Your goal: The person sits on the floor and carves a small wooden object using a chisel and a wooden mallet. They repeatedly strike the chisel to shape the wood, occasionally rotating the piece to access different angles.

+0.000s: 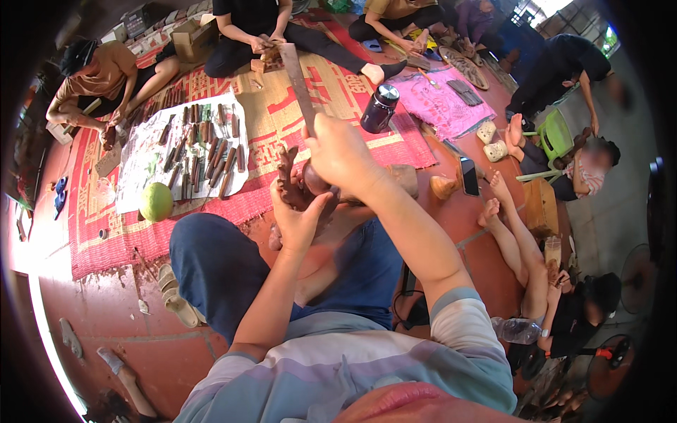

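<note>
My right hand (343, 154) is closed round the near end of a long flat metal tool (297, 84); whether it is a file or a saw blade I cannot tell. The tool points away from me, over the mat. Below and left of it, my left hand (300, 222) grips a dark brown carved wooden piece (288, 173) with a knobbly, branching edge. A rounded, smooth dark part (317, 182) shows between the two hands. The carving is held over my crossed legs, and its underside is hidden by my fingers.
Ahead lies a red and straw mat (268, 151) with rows of wooden-handled carving tools (211, 158) on a white sheet, beside a green round fruit (156, 201). A black flask (379, 108) stands right of centre, a phone (470, 176) nearer. Several people sit around, some working with their hands.
</note>
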